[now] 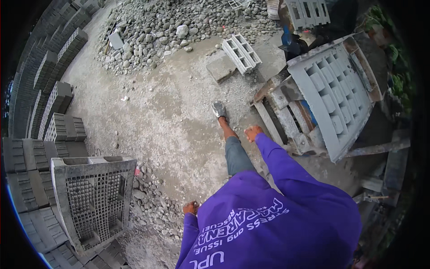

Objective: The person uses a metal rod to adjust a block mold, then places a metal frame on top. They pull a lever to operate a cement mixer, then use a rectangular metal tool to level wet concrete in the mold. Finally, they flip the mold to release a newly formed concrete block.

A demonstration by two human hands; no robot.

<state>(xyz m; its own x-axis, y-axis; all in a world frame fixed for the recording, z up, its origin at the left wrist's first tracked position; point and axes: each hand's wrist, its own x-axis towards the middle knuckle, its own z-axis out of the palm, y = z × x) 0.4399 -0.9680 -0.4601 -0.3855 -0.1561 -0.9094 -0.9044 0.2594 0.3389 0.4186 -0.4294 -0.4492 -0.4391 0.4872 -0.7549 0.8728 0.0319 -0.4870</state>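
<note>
My right hand point(253, 133) is held forward at the end of a purple sleeve, its fingers curled in and nothing showing in them. It is nearest to the worn metal and wood frame point(291, 121) of a block-making stand, without touching it. On that stand leans a pale grey mould plate point(333, 96) with rows of rectangular raised pads and slots. Low beside my body hangs my left hand point(191, 207), loosely closed, with no object visible in it. Below it lies gravelly ground. One of my legs point(237, 152) is stretched ahead, wearing a grey shoe point(219, 109).
Stacks of grey concrete blocks point(58, 101) line the left side. A grid-faced crate-like frame point(56, 179) stands at the lower left beside loose stones point(154, 206). Ahead are a stone pile point(154, 38), a pale hollow block point(242, 53) and a flat slab point(221, 68).
</note>
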